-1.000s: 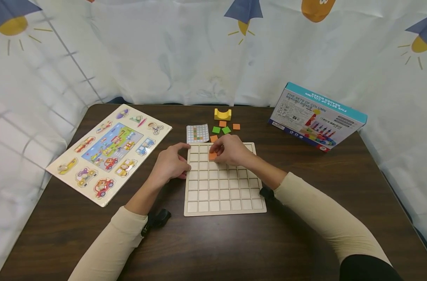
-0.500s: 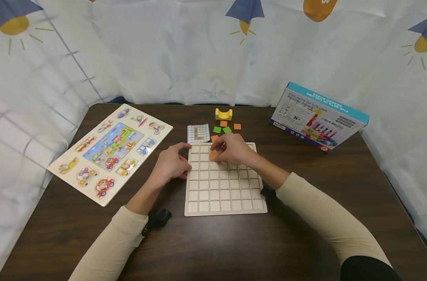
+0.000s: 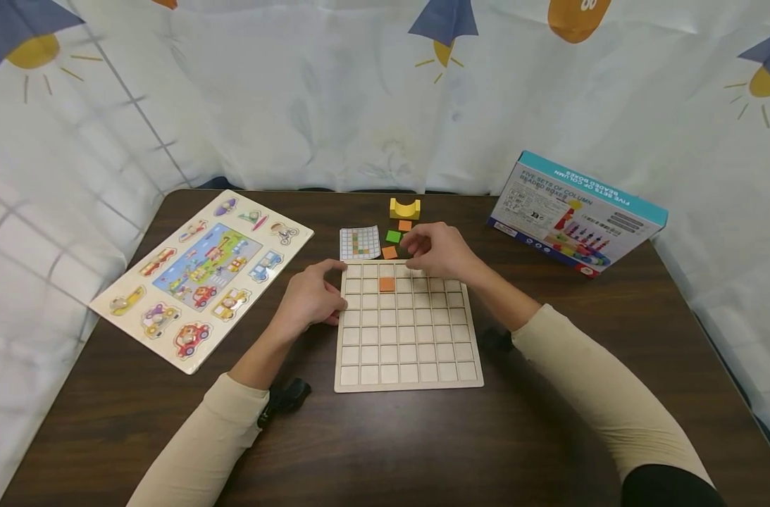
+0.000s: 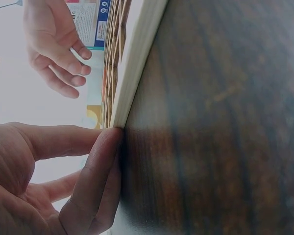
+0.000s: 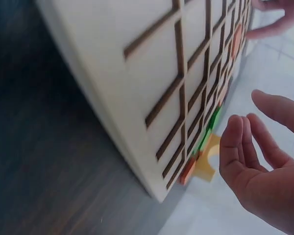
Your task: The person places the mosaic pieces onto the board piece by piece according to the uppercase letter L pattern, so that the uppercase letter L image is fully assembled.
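A pale wooden grid board (image 3: 408, 335) lies on the dark table, with one orange square tile (image 3: 387, 284) in a cell of its second row. My left hand (image 3: 311, 296) holds the board's left edge near the far corner; thumb and fingers meet that edge in the left wrist view. Over the board's far edge hovers my right hand (image 3: 440, 252), its fingers loosely bent and nothing between them in the right wrist view (image 5: 264, 161). Beyond the board lie a green tile (image 3: 394, 236) and two orange tiles (image 3: 389, 252). My right hand hides the spot beside them.
A small printed grid card (image 3: 359, 243) lies behind the board's far left corner. Farther back stands a yellow arched block (image 3: 405, 209). A vehicle picture puzzle (image 3: 207, 274) rests at the left, and a toy box (image 3: 575, 215) stands back right.
My right hand has let go of the orange tile in the grid and moved right and away, towards the loose tiles. The left hand stays at the board's edge.
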`<move>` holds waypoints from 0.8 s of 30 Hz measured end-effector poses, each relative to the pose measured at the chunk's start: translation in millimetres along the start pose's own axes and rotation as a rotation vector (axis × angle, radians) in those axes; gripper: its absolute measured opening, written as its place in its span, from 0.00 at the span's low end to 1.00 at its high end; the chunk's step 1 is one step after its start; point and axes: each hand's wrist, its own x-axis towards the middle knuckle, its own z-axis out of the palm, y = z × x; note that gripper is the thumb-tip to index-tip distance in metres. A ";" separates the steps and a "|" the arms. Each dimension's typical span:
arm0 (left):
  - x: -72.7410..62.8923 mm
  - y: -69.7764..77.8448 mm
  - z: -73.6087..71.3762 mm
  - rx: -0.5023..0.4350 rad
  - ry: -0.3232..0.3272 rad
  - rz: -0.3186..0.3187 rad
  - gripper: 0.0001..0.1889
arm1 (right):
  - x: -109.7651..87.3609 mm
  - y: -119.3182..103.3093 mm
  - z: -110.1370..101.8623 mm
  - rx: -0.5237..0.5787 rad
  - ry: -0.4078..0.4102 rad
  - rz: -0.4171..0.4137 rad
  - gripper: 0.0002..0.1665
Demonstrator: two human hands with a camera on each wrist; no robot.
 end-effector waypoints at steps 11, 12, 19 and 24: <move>-0.2 -0.9 0.1 -0.005 -0.003 0.003 0.37 | 12.4 14.1 -17.7 -0.027 0.017 0.054 0.21; -0.2 -0.8 0.1 -0.007 -0.003 0.003 0.37 | 13.6 15.7 -18.5 -0.033 0.011 0.061 0.21; -0.4 -0.4 0.3 -0.013 -0.002 -0.010 0.38 | 17.0 25.6 -22.2 -0.085 -0.039 0.072 0.20; -0.6 -0.8 0.5 -0.017 0.000 -0.004 0.37 | 16.4 29.1 -22.1 -0.090 -0.056 0.065 0.19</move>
